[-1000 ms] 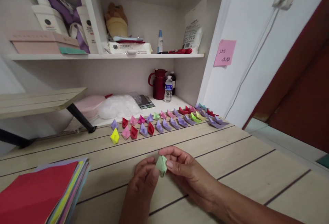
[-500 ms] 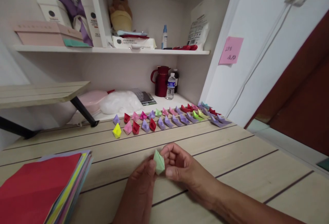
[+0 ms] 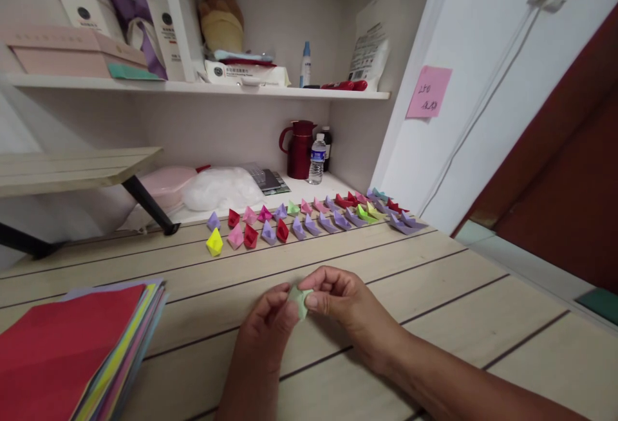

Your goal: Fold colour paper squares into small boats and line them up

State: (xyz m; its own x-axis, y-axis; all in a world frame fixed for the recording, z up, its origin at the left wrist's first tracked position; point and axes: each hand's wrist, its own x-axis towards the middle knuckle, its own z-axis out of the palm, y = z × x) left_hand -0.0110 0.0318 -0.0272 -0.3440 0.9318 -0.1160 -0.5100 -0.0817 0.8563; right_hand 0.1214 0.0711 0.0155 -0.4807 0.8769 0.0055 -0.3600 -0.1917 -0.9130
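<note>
Right hand [image 3: 347, 299]: fingers [image 3: 319, 304], parted half a second ago, now clamped on the light-green folded paper piece [image 3: 301, 304], lower centre of frame. Left hand [image 3: 267, 331] pinches its opposite side; the paper is thus worked two-handed. Pale wooden slatted table [image 3: 434, 305] carries coloured paper boats [image 3: 269, 233], mid-frame; white shelving [image 3: 261, 121] above.

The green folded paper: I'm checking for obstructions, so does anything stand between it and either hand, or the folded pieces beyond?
Nothing visible does: the left hand and right hand both touch the green folded paper. Toward the folded pieces beyond, besides the fingers, only tabletop shows.
</note>
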